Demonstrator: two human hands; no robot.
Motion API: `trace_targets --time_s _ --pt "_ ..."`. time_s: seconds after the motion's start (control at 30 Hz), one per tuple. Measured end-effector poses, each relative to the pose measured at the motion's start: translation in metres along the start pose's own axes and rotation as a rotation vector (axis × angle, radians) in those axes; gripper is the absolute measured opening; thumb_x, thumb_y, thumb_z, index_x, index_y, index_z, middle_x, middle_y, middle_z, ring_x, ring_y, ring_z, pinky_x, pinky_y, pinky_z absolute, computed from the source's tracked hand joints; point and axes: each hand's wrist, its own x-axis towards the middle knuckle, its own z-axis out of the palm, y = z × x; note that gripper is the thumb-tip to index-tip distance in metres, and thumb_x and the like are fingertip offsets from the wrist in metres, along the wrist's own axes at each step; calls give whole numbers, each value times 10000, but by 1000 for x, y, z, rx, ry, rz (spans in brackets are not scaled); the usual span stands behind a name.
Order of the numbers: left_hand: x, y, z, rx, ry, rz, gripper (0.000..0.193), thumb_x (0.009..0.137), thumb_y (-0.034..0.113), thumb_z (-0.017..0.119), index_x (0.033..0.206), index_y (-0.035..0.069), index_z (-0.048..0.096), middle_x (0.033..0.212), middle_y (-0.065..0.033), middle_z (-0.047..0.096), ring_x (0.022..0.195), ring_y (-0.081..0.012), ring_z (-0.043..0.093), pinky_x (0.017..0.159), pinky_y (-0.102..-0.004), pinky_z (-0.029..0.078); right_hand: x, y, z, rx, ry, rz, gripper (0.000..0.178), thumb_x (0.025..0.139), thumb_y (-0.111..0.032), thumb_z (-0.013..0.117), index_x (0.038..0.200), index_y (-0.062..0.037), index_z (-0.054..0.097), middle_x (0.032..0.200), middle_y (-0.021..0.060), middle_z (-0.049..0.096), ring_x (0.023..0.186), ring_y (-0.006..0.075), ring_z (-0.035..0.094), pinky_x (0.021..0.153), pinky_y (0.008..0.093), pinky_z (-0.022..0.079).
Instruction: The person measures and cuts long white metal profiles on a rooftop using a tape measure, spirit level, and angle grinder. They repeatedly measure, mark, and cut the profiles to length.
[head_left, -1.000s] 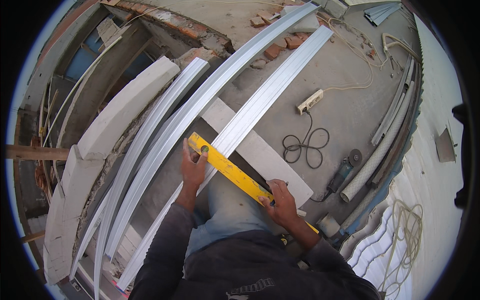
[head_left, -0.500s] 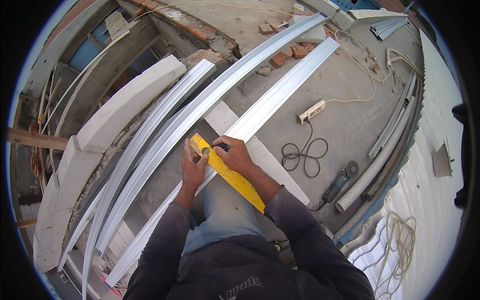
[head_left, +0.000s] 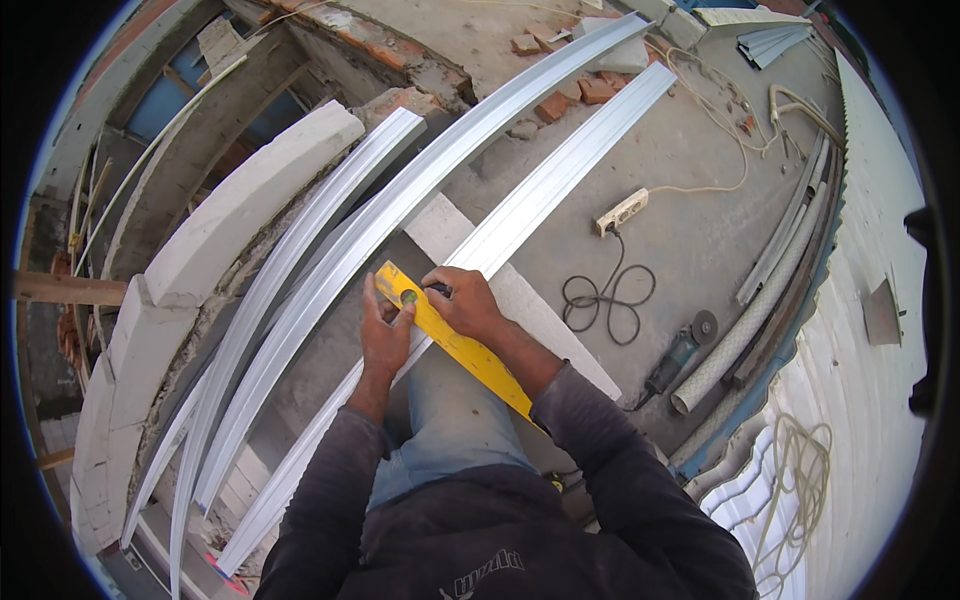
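Observation:
A yellow spirit level (head_left: 455, 345) lies slanted across a long pale metal profile (head_left: 560, 180) on the concrete floor. My left hand (head_left: 383, 335) presses on the level's upper end, fingers flat on it. My right hand (head_left: 462, 303) sits just right of it at the level's top edge, fingers closed on a small dark object that looks like a marker (head_left: 437, 290), its tip at the profile. Two more long metal profiles (head_left: 330, 260) run beside it to the left.
A white block wall (head_left: 235, 205) borders the left, with a drop beyond it. To the right lie a white power strip (head_left: 622, 212) with a coiled black cable (head_left: 600, 300), an angle grinder (head_left: 680, 352), grey pipes (head_left: 760, 310) and rope (head_left: 790, 470). Bricks (head_left: 585, 85) lie at the far end.
My right hand has moved from the level's lower end up to its top end beside my left hand. The level stays across the profile.

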Motion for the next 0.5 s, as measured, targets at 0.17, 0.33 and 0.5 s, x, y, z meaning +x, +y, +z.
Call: trace_targets --time_s 0.17,0.33,0.5 --pt "1 -2 0 11 11 -2 896 980 17 712 1686 29 161 1098 -172 750 1054 -245 741 972 -381 573 -3 -9 -16 -145 -115 56 157 884 -111 724 998 -7 751 908 177 765 826 313 755 771 376 581" --pt "1 -3 2 -10 7 -31 897 979 12 709 1686 32 158 1117 -177 746 1068 -247 739 988 -380 567 -7 -15 -35 -267 -253 103 139 868 -143 739 949 -30 751 896 191 759 843 367 746 779 434 581" --pt "1 -6 1 -21 1 24 889 980 7 704 1683 25 160 1130 -188 736 1075 -243 732 998 -383 562 11 -17 -8 -103 -70 40 150 869 -125 735 953 -2 753 891 193 763 791 326 754 747 398 578"
